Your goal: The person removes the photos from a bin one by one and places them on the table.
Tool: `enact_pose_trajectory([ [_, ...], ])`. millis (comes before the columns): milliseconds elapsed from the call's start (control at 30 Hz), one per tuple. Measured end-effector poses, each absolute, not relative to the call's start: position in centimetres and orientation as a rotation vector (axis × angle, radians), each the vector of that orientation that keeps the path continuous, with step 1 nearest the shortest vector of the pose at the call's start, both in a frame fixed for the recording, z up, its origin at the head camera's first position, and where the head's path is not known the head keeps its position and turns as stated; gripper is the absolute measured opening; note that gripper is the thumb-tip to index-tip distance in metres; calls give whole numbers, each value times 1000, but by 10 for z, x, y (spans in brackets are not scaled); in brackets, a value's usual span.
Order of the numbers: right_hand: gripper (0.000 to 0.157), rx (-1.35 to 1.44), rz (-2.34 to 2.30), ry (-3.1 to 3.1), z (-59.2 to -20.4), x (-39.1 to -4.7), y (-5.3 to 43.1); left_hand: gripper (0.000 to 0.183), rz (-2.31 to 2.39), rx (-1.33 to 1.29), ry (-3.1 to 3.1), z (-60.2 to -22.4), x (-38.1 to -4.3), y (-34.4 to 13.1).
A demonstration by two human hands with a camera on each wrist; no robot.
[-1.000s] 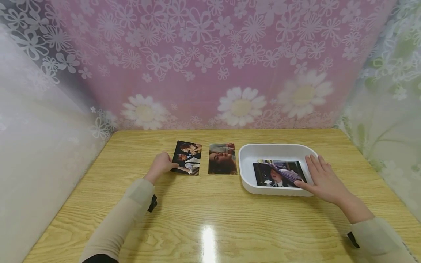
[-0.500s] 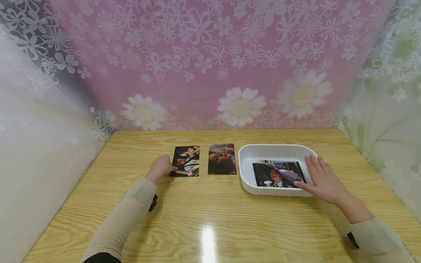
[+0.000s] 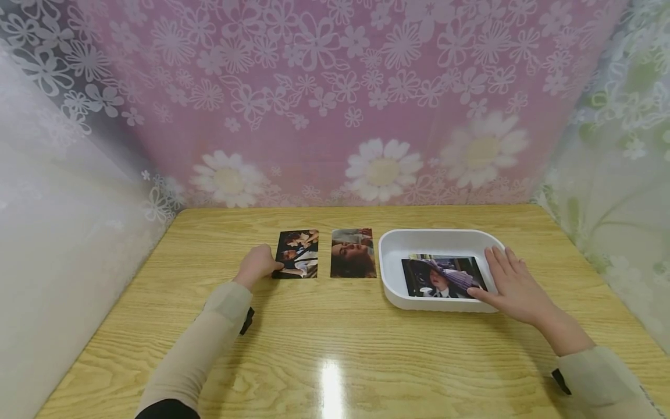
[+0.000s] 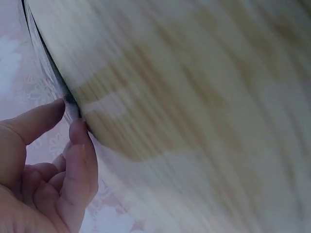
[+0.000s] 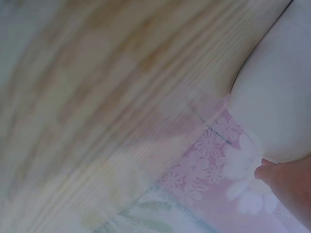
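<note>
My left hand (image 3: 257, 266) pinches the lower left edge of a dark photo print (image 3: 302, 249) showing two figures. In the left wrist view that photo (image 4: 51, 63) appears edge-on, its border between thumb and fingertip. To its right a second photo print (image 3: 353, 254), a close-up of a face, lies flat on the table. My right hand (image 3: 515, 291) rests on the right end of a white tray (image 3: 398, 240), fingers straight along the rim and thumb reaching inside. Within the tray lies a photo of a figure in a striped purple hat (image 3: 452, 279), another print showing beneath it.
The wood-grain table (image 3: 293, 343) carries a bright glare spot near its front. A pink floral backdrop (image 3: 314, 105) rises behind the far edge, and pale patterned sheets (image 3: 617, 192) close off both sides.
The photo in my left hand was tilted a second ago and now stands straighter, roughly level with the photo beside it. My right hand and the tray have stayed in place.
</note>
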State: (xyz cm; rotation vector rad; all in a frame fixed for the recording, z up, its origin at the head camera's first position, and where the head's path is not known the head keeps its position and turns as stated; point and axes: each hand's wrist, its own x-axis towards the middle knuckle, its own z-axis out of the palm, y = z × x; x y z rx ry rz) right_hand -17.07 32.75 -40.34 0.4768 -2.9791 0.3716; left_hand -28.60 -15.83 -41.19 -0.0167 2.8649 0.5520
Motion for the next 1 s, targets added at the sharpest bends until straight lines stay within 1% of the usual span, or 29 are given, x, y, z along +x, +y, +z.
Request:
enact_pose_trajectory([
  [233,94,480,377,-2982,-404,-171,327,40,527,-51,2855,-410,-286,-157],
  [333,94,482,379,-2982,-404,-171,327,43,565,-12,2879,-407,-286,-151],
  [400,93,483,380,-2979,-404,-171,327,38,610,46,2901,-404,-285,-144],
  [467,93,483,378,-2978,-403,-171,328,33,650,120,2927,-399,-284,-134],
  [533,93,482,377,-2978,-403,-171,328,33,725,209,2942,-395,-283,-122],
  [767,94,475,367,-2975,-402,-171,328,46,1037,555,2917,-383,-277,-69],
  [833,94,474,369,-2978,-402,-171,328,54,1088,651,2891,-381,-276,-53],
  [1000,93,476,373,-2985,-402,-171,328,61,1154,902,2804,-378,-274,-17],
])
